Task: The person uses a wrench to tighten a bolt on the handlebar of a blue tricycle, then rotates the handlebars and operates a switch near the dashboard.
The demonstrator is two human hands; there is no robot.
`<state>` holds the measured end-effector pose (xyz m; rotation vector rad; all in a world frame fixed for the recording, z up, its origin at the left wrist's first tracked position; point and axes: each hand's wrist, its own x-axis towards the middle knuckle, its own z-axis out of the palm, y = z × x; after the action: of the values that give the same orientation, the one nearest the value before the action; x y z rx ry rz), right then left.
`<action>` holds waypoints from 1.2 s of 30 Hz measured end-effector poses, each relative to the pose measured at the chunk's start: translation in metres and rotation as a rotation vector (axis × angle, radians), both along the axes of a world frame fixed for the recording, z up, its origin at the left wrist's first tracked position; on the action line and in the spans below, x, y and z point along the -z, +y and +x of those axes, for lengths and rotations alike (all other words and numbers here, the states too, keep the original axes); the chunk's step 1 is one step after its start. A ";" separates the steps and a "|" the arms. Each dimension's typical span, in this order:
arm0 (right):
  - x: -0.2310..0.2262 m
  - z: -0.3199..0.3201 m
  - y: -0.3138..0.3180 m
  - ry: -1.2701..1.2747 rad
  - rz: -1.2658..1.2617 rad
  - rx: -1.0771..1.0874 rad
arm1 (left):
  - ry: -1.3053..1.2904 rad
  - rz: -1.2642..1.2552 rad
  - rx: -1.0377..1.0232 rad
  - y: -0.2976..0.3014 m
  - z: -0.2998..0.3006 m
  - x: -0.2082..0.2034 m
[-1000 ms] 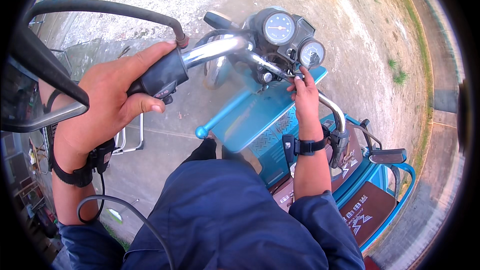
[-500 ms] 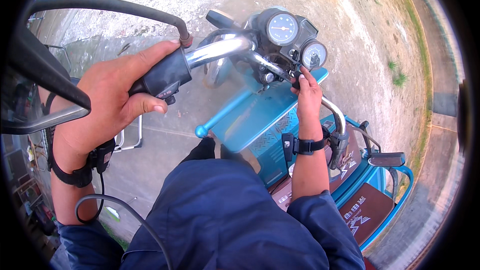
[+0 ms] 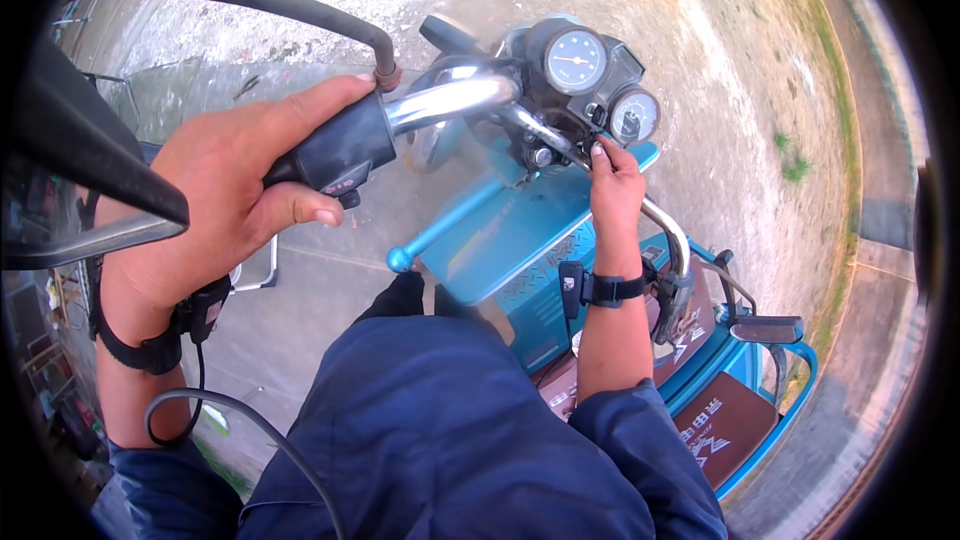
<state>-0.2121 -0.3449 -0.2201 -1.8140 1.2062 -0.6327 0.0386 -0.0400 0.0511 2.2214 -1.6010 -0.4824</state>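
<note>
My left hand (image 3: 215, 180) is closed round the handlebar grip of a blue cargo tricycle, its thumb lying along the black switch housing (image 3: 345, 150). From there the chrome handlebar (image 3: 455, 103) runs toward the round speedometer (image 3: 576, 60) and a smaller gauge (image 3: 634, 117). Just below the gauges my right hand (image 3: 617, 185) pinches at a small dark part near the lock area; its fingertips hide what they hold. The right side of the handlebar (image 3: 670, 225) with its dark grip (image 3: 672, 308) passes beside my right wrist, untouched by that hand.
A black mirror (image 3: 90, 130) on a curved stem rises at the left; another mirror (image 3: 765, 328) stands at the right. The blue front panel (image 3: 510, 225) lies below the bars. Brown seat pads (image 3: 725, 425) are at lower right. A cable (image 3: 270, 430) hangs by my left arm.
My right fingers have shifted slightly up toward the smaller gauge; the black piece seen between them earlier is now mostly hidden. The handlebar sits slightly farther right in view. My left hand keeps its hold.
</note>
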 end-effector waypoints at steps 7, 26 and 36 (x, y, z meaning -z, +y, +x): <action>-0.001 0.006 0.003 0.002 -0.066 0.016 | 0.038 0.024 0.009 0.000 0.001 -0.001; -0.017 0.003 0.006 0.118 -0.111 -0.010 | 0.027 0.011 0.012 0.001 0.004 0.001; -0.040 0.011 0.010 0.254 -0.202 -0.058 | -0.001 0.039 0.003 0.000 0.002 0.000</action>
<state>-0.2011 -0.3349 -0.1805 -2.1420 1.2874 -0.5173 0.0410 -0.0401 0.0512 2.2477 -1.6092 -0.5174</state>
